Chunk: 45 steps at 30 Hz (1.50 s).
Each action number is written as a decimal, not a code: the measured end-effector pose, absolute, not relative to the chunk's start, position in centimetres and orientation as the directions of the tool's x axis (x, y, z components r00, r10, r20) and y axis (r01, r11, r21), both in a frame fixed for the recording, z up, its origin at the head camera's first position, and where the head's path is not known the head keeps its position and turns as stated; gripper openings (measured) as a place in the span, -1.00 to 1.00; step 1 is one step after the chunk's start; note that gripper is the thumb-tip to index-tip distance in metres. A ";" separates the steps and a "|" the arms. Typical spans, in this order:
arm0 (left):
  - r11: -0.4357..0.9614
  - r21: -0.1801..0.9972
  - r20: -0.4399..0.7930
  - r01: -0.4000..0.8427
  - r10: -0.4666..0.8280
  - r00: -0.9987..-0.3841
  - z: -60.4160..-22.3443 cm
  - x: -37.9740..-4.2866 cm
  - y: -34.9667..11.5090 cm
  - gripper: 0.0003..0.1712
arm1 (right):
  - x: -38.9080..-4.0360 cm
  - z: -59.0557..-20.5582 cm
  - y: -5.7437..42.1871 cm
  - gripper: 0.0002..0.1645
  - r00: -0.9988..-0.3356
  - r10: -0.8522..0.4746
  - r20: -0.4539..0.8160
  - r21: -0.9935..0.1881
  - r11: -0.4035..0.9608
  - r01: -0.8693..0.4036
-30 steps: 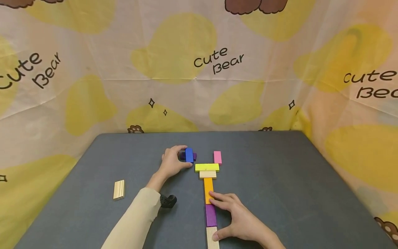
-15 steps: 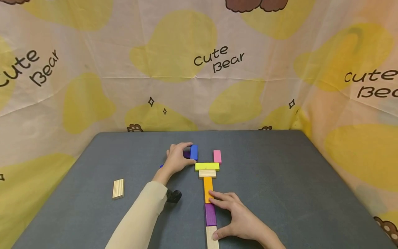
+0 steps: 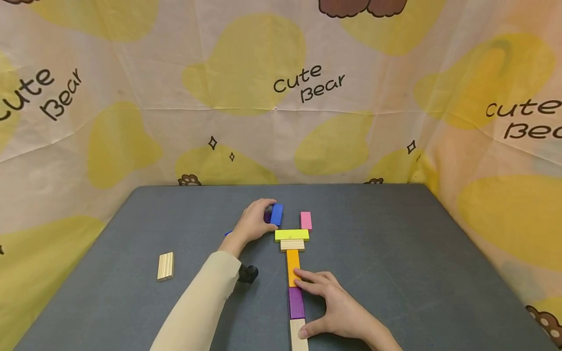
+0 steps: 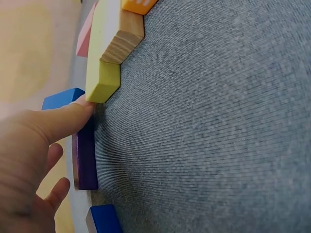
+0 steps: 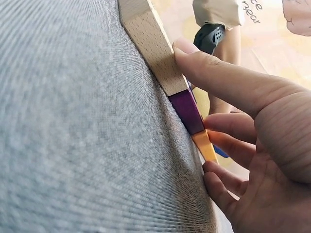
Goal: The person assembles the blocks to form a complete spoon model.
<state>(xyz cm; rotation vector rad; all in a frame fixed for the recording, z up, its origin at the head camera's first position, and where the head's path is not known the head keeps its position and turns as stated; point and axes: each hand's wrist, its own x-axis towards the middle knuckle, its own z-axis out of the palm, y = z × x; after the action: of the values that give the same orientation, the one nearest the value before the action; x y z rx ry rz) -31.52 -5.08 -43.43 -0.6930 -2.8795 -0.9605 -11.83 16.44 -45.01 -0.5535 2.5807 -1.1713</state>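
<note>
My left hand (image 3: 252, 222) pinches a blue block (image 3: 276, 215) between thumb and fingers, at the far left of a row of blocks. Its thumb sits close by the end of a yellow-green block (image 4: 103, 80). A dark purple block (image 4: 87, 160) lies under that hand; whether the blue block touches it, I cannot tell. My right hand (image 3: 340, 309) rests spread along the row. Its thumb touches a plain wooden block (image 5: 155, 53), and its fingertips touch the orange block (image 3: 293, 268). Between these two lies a purple block (image 3: 296, 302).
Crosswise beyond the orange block lies a plain block (image 3: 291, 245), then the yellow-green one. A pink block (image 3: 306, 221) is behind them. Another blue block (image 4: 104, 219) lies left of my left hand. A loose wooden block (image 3: 165, 266) lies on the grey table (image 3: 421, 273) at left.
My left hand has moved right with the blue block, closer to the yellow-green block, and the block now leans slightly. The purple block behind it shifted right too. My right hand stays put.
</note>
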 end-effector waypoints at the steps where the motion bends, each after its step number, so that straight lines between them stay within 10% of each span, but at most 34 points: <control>1: 0.713 0.558 0.160 0.425 0.410 -0.898 -43.4 -31.5 -5.1 -0.21 | -11.8 -45.0 16.4 0.11 -0.896 -0.438 -0.074 -0.761 0.606 -0.234; 45: 0.762 0.500 0.026 0.412 0.463 -0.886 -43.7 -31.3 -7.3 -0.22 | -11.9 -45.5 15.7 0.10 -0.902 -0.429 -0.057 -0.749 0.615 -0.245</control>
<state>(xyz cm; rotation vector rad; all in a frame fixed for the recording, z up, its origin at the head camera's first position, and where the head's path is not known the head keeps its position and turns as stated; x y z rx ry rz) -31.33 -7.28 -43.74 -0.7571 -3.0412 -0.8247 -11.87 15.73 -45.50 -0.5538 2.6100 -1.1586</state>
